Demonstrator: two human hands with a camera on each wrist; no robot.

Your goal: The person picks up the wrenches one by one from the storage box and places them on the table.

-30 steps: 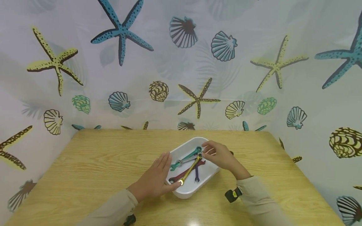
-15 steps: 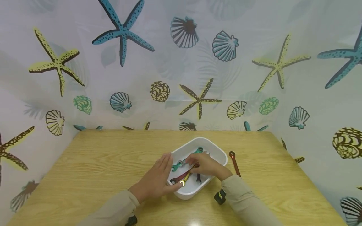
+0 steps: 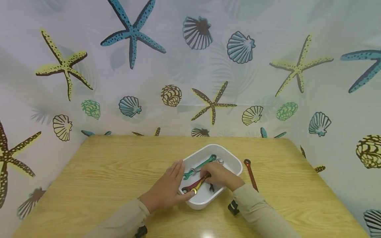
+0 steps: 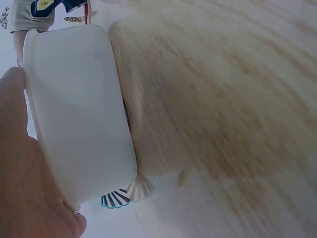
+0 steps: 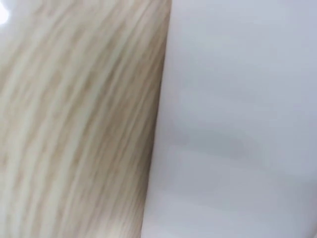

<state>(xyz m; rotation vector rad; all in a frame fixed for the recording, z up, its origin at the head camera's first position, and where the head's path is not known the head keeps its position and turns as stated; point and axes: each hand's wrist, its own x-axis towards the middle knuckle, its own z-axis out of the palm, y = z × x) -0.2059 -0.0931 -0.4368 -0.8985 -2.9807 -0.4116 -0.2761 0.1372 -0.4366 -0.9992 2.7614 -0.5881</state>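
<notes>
A white plastic tub point(image 3: 197, 206) stands at an angle on the wooden table, holding several combination wrenches. My left hand point(image 3: 165, 189) rests along its left rim, fingers straight and thumb over the near corner. Inside the tub, my right hand point(image 3: 219, 175) pinches the yellow wrench point(image 3: 198, 186) near its upper end, which the fingers hide. Beside that lies a red wrench point(image 3: 190, 187), partly covered. A green wrench point(image 3: 205, 163) and a silver wrench point(image 3: 220, 161) lie farther back. Below the right hand shows the end of a dark wrench point(image 3: 211, 188).
An orange-red wrench point(image 3: 251, 172) lies on the table just right of the tub, its lower end near the right sleeve. Behind the table point(image 3: 125, 158) hangs a cloth point(image 3: 148, 72) printed with shells and starfish. The tub's wall point(image 5: 233, 119) fills much of the right wrist view.
My right hand has moved left and down from above the tub's right side into it, and grips the yellow wrench. The orange-red wrench on the table has come into view. My left hand stays put.
</notes>
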